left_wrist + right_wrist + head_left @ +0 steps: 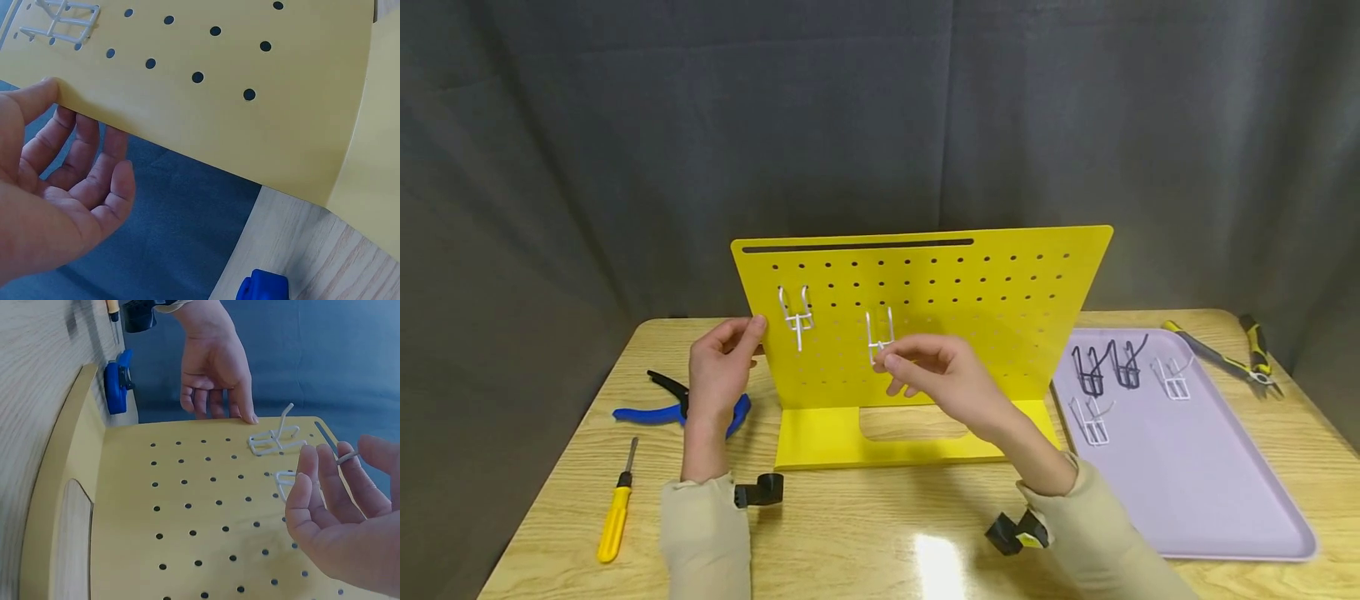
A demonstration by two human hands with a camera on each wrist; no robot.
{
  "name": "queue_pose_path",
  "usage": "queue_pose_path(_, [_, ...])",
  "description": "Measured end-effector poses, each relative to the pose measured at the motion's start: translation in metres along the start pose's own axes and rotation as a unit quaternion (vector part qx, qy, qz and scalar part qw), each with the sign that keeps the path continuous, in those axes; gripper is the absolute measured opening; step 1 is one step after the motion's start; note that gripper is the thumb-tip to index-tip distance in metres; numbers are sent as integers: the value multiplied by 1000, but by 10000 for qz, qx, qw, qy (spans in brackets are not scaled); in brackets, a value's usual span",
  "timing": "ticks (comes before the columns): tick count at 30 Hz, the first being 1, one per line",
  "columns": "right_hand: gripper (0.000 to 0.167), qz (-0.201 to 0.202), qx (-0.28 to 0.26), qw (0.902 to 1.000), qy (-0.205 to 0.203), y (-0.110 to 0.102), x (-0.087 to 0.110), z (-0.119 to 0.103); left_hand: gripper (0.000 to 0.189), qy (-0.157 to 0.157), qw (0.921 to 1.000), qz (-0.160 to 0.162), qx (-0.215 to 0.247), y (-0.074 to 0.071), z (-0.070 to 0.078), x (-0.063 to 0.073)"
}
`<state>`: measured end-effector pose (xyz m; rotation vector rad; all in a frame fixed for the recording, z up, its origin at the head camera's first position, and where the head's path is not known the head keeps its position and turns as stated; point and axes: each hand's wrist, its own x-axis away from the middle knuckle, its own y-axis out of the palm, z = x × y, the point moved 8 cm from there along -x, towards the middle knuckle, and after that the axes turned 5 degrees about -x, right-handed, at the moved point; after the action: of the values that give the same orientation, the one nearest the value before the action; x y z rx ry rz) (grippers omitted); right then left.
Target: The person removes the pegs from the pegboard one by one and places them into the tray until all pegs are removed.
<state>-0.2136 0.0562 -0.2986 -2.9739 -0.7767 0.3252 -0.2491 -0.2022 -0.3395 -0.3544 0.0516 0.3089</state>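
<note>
A yellow pegboard [985, 350] stands upright on its folded base. My left hand [718, 367] holds its left edge, thumb on the front face and fingers curled behind, as the left wrist view also shows. Near that thumb, a white wire hook [798, 320] sits in the upper left holes, its prong pointing outward. My right hand [947, 375] pinches the prong of a second white hook [881, 343] between thumb and fingertips, in front of the board's middle left. Whether that hook's upper ends are in the holes I cannot tell. In the right wrist view, the fingers [337, 487] partly hide it.
A lilac tray [1195, 500] at right carries two black hooks [1107, 367] and two white hooks [1172, 379]. Beyond it lie yellow-and-black pliers [1217, 358] and another yellow-and-black tool [1257, 346]. Blue-handled pliers [651, 414] and a yellow screwdriver [615, 521] lie at left.
</note>
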Motion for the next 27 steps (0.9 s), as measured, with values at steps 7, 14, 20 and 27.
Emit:
queue_pose_path(7, [21, 56, 97, 9999, 68, -14, 17, 6, 46, 144, 9999, -2, 32, 1, 1, -1])
queue_pose_path(14, [20, 271, 360, 9990, 26, -38, 37, 9, 45, 152, 9998, 7, 129, 0, 2, -1])
queue_pose_path(20, [18, 482, 751, 9958, -184, -65, 55, 6, 46, 201, 9997, -33, 131, 0, 3, 0])
queue_pose_path(27, [20, 682, 1110, 9915, -45, -101, 73, 4, 46, 112, 9999, -18, 114, 0, 1, 0])
